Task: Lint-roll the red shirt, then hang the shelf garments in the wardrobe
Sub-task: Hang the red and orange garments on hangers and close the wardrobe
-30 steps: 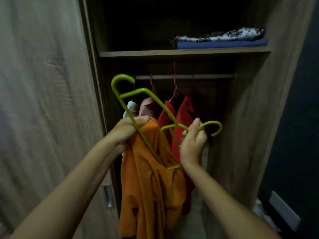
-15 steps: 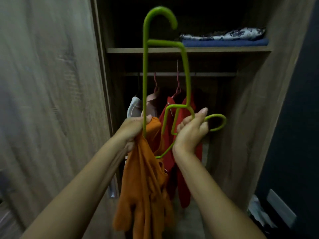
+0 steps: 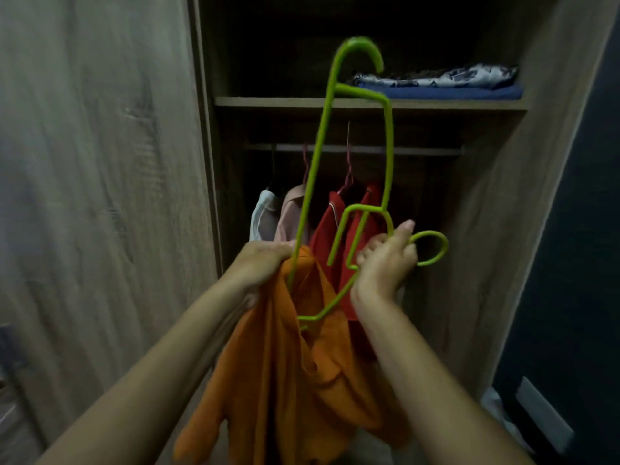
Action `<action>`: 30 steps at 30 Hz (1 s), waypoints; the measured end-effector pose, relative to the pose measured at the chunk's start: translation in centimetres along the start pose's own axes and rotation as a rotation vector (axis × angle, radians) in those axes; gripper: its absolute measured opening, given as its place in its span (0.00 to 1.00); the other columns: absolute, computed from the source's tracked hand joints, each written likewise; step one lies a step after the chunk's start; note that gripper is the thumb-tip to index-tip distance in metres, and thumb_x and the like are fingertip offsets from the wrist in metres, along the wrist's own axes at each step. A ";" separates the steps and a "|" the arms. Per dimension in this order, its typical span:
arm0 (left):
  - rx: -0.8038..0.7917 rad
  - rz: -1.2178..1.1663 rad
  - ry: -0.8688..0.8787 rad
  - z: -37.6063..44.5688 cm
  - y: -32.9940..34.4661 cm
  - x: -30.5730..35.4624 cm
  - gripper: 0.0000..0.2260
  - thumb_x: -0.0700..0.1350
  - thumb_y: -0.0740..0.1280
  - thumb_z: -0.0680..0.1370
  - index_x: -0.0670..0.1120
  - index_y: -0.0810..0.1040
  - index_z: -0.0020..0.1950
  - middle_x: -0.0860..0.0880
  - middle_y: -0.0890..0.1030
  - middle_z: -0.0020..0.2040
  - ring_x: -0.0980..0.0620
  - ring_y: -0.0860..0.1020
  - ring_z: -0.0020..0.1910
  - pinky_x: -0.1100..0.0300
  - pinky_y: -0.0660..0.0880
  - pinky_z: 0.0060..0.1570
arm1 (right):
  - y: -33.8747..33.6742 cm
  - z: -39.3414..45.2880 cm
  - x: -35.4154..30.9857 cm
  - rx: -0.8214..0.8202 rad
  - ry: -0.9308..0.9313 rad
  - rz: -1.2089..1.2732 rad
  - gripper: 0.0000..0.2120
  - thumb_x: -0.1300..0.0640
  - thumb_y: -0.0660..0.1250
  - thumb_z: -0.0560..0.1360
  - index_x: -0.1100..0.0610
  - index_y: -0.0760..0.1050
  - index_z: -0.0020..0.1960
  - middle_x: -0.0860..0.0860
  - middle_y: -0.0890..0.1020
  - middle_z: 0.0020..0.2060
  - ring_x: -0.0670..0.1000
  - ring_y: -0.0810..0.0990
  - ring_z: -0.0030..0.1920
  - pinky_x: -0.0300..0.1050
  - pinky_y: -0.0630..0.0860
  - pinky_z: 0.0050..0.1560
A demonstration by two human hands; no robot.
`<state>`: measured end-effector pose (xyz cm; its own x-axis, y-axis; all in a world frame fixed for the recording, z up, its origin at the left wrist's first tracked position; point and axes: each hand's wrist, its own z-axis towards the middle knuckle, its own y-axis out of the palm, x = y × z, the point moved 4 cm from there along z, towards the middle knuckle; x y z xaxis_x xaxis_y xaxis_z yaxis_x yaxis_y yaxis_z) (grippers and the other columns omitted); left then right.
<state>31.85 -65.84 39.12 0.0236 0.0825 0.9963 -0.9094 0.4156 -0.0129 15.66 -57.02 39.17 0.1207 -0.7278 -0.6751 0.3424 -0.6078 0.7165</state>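
My left hand [image 3: 260,263] grips an orange garment [image 3: 295,370] together with one arm of a green hanger [image 3: 318,152], which stands upright with its hook near the shelf. My right hand [image 3: 385,266] is closed on a second green hanger [image 3: 431,248], its hook pointing right. The two hangers overlap between my hands. Behind them a red shirt [image 3: 327,229] hangs on the wardrobe rail [image 3: 419,151]. Folded garments, a patterned one [image 3: 436,75] on a blue one [image 3: 446,92], lie on the shelf [image 3: 268,103] at the right.
A white garment [image 3: 263,214] and a pink one [image 3: 289,209] hang left of the red shirt. The wardrobe door [image 3: 100,196] stands at the left, a wooden side panel [image 3: 523,229] at the right. A dark wall with a white socket [image 3: 545,414] is at far right.
The long hanger in my left hand swung from a tilt to upright, its hook rising to shelf height. The orange garment bunched lower. My right hand stayed near the same place.
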 end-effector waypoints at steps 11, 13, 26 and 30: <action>0.048 -0.098 0.073 1.0 -2.9 2.4 0.06 0.41 0.68 0.76 0.41 0.81 0.41 0.43 0.79 0.34 0.51 0.76 0.30 0.64 0.76 0.29 | -4.4 -0.8 4.1 -0.185 -0.240 -0.562 0.18 0.50 0.54 0.82 0.51 0.68 0.35 0.48 0.74 0.29 0.42 0.73 0.27 0.39 0.70 0.30; 0.130 0.081 0.116 1.2 -5.0 1.9 0.10 0.43 0.68 0.76 0.44 0.82 0.35 0.47 0.78 0.28 0.54 0.73 0.26 0.67 0.71 0.25 | -5.3 0.8 3.4 -0.264 -0.376 -0.687 0.18 0.52 0.54 0.82 0.50 0.66 0.34 0.48 0.71 0.26 0.41 0.71 0.24 0.37 0.66 0.27; 0.035 0.863 0.856 -0.6 1.7 3.8 0.10 0.46 0.61 0.80 0.46 0.82 0.53 0.52 0.83 0.47 0.61 0.76 0.45 0.77 0.67 0.42 | -0.4 1.6 2.9 -0.984 -0.749 -1.422 0.13 0.46 0.55 0.81 0.53 0.72 0.56 0.60 0.83 0.42 0.65 0.81 0.46 0.56 0.75 0.41; 0.010 0.837 0.771 -0.3 1.3 4.1 0.16 0.52 0.57 0.81 0.47 0.80 0.58 0.55 0.81 0.46 0.59 0.78 0.42 0.74 0.69 0.39 | 1.6 2.5 -0.7 -0.887 -0.603 -1.123 0.15 0.47 0.57 0.81 0.57 0.73 0.44 0.55 0.77 0.30 0.57 0.77 0.32 0.52 0.71 0.34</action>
<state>30.93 -64.72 43.14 -0.3466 0.8671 0.3577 -0.7631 -0.0389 -0.6451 13.85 -58.30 41.23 -0.8720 -0.1911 -0.4507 0.4453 -0.6920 -0.5682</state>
